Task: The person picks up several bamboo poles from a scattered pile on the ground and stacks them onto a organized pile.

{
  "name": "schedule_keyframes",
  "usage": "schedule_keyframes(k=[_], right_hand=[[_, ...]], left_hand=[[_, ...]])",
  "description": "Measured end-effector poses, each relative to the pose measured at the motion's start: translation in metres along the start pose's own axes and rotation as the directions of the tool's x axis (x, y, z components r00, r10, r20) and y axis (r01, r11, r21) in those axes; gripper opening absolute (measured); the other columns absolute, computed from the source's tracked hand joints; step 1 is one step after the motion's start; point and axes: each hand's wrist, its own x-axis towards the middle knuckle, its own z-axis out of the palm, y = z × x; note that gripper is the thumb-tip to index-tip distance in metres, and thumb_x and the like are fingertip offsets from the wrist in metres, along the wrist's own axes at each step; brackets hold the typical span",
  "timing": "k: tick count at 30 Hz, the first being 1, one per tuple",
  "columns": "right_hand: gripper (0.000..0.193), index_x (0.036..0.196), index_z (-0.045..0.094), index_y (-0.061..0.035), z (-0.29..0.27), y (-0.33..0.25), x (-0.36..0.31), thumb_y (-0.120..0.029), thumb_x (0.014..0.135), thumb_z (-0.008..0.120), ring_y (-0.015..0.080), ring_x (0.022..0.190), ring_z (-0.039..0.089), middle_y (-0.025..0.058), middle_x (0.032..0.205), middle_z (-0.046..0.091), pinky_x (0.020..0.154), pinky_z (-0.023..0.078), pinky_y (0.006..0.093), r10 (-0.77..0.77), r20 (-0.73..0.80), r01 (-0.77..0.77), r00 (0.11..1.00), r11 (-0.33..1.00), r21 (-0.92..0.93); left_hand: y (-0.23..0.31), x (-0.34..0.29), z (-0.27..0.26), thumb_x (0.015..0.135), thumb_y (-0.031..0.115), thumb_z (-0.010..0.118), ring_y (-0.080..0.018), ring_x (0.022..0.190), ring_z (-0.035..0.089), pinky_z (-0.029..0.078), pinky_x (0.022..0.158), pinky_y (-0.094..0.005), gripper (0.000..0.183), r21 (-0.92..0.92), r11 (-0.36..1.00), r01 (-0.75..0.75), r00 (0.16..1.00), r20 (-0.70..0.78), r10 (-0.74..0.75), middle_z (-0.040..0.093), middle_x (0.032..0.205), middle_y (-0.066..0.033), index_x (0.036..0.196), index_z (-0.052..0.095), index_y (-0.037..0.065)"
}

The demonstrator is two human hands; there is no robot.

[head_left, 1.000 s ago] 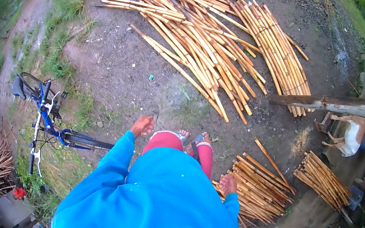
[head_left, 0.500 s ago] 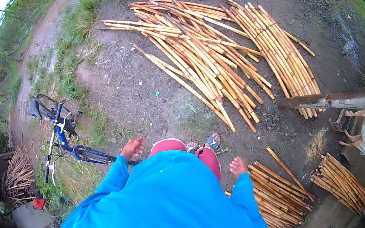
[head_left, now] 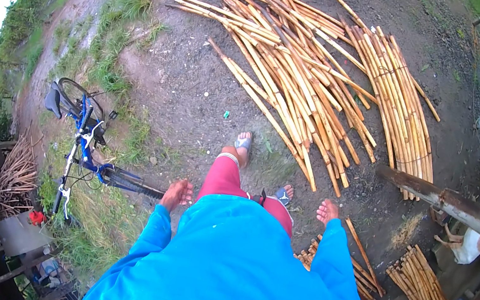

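My left hand (head_left: 178, 194) hangs empty beside my thigh, its fingers loosely bent and apart, near the front wheel of a blue bicycle (head_left: 84, 154). My right hand (head_left: 327, 211) hangs at the other side, also empty with the fingers loosely apart. Just below it, partly behind my sleeve, lies a stack of short cane poles (head_left: 366, 281). Ahead of me a large loose heap of long yellowish-brown cane poles (head_left: 302, 90) is spread on the ground. To its right lies a tied bundle of similar poles (head_left: 399, 101).
A weathered wooden post (head_left: 449, 203) leans in from the right, with a brown and white animal (head_left: 473, 239) behind it. Another short-pole stack (head_left: 421, 286) lies at lower right. Grass (head_left: 130, 8) edges the dirt at left; a stick pile (head_left: 15, 178) lies beyond the bicycle.
My left foot has stepped forward. The view has shifted and turned, so the heap and bundle now sit farther right and the motorcycle at the top is almost out of view. Both hands remain empty.
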Motion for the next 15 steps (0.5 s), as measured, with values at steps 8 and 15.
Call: schedule_keyframes(k=[8, 15], right_hand=[[0.052, 0.116, 0.06, -0.0117, 0.118, -0.034, 0.018, -0.052, 0.083, 0.067, 0.0206, 0.082, 0.063, 0.0038, 0.097, 0.063, 0.071, 0.052, 0.0424, 0.227, -0.094, -0.238, 0.969, 0.961, -0.139], [0.042, 0.119, 0.06, -0.0148, 0.256, -0.138, 0.101, -0.042, 0.087, 0.065, 0.0144, 0.078, 0.061, 0.0018, 0.094, 0.061, 0.061, 0.052, 0.0313, 0.21, 0.158, -0.131, 0.965, 0.906, -0.404]], left_hand=[[0.065, 0.134, -0.043, 0.096, 0.052, 0.047, -0.0187, 0.073, 0.062, 0.049, 0.061, -0.035, 0.045, -0.194, 0.957, 0.214, 0.977, 0.033, -0.212, 0.064, 0.087, -0.0046, 0.107, 0.059, 0.009], [0.227, 0.28, -0.018, 0.096, 0.052, 0.052, -0.0122, 0.075, 0.06, 0.048, 0.066, -0.0292, 0.045, -0.077, 0.997, -0.02, 0.994, 0.106, 0.028, 0.064, 0.091, -0.0015, 0.107, 0.062, 0.009]])
